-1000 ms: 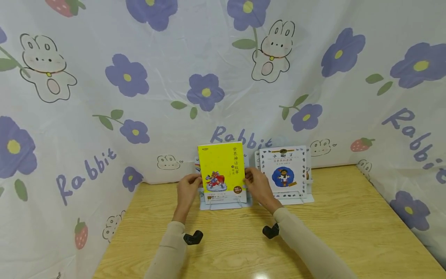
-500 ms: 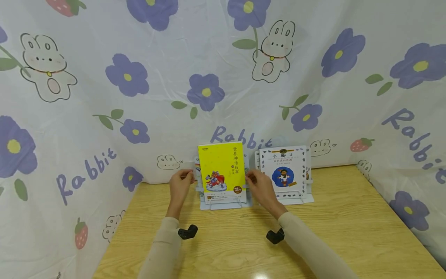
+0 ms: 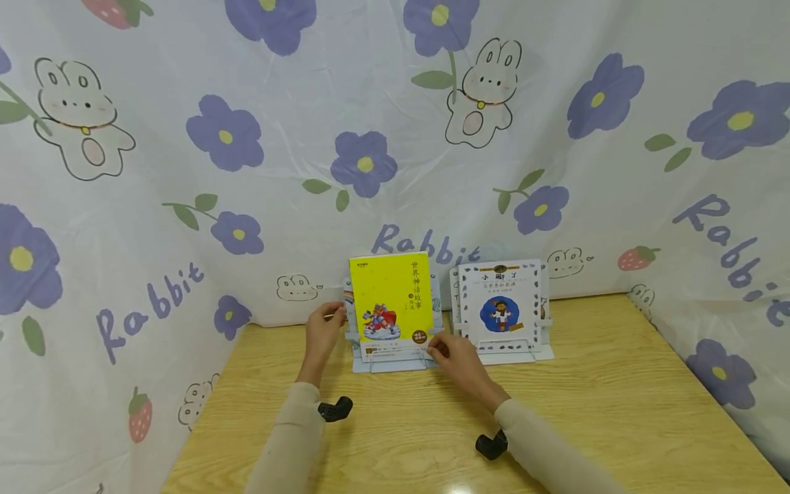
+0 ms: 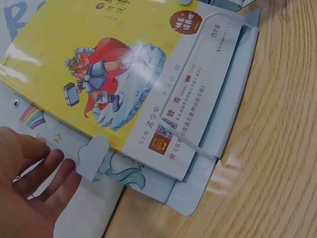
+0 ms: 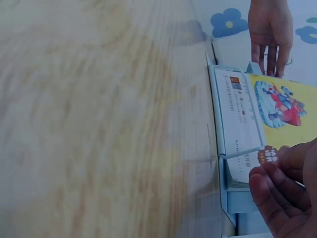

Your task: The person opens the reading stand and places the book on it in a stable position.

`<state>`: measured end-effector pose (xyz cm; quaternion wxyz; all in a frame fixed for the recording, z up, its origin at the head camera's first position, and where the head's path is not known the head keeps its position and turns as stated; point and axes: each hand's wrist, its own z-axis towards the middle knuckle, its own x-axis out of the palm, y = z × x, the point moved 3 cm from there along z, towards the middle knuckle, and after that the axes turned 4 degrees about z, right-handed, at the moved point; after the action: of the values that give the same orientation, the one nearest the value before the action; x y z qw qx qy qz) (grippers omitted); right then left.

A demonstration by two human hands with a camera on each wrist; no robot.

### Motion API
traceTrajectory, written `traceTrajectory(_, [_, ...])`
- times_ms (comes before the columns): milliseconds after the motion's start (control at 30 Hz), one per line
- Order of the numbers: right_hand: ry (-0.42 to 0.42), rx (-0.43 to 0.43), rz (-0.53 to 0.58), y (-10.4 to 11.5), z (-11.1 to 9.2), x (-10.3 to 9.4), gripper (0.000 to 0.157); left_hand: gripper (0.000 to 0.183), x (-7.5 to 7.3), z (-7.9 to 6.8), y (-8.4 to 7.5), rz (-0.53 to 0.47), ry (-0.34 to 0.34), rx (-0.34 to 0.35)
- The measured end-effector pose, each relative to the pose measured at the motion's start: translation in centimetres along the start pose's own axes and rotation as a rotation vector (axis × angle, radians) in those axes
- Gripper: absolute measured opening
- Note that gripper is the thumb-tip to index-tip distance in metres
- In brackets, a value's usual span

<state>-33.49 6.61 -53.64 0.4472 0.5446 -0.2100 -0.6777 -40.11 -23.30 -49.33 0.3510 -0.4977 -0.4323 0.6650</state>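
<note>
A yellow storybook (image 3: 389,288) with a cartoon hero on its cover leans upright on a pale blue book stand (image 4: 195,196). A wire holder (image 5: 241,152) crosses the lower part of the cover. At the stand's left edge is my left hand (image 3: 324,336), its fingers (image 4: 64,171) loosely bent beside the small side clip (image 4: 94,156). My right hand (image 3: 459,363) is at the book's lower right corner, near the end of the wire. In the right wrist view its loosely bent fingers (image 5: 267,191) overlap the corner, with the thumb over the brown seal.
Right of the yellow book, a white picture book (image 3: 501,302) with a blue circle stands on a second book stand (image 3: 543,350). Behind both hangs a flower-and-rabbit cloth (image 3: 370,89). Wooden tabletop (image 3: 407,439) extends in front. Black wrist devices (image 3: 336,409) sit below both hands.
My left hand first drew away leftward from the yellow book, then came slightly back toward the stand's edge. My right hand slid down from the right side clip to the lower corner.
</note>
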Motion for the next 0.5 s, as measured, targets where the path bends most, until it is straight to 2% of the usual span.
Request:
traceTrajectory(167, [-0.016,-0.007,-0.001,-0.3,-0.2,0.6,0.007,0.031,0.6,0.0,0.1,-0.026,0.023,-0.002])
traceTrajectory(500, [-0.001,-0.019,0.007,-0.8,-0.6,1.7,0.006,0.027,0.9,-0.1,0.4,-0.001,-0.016,-0.009])
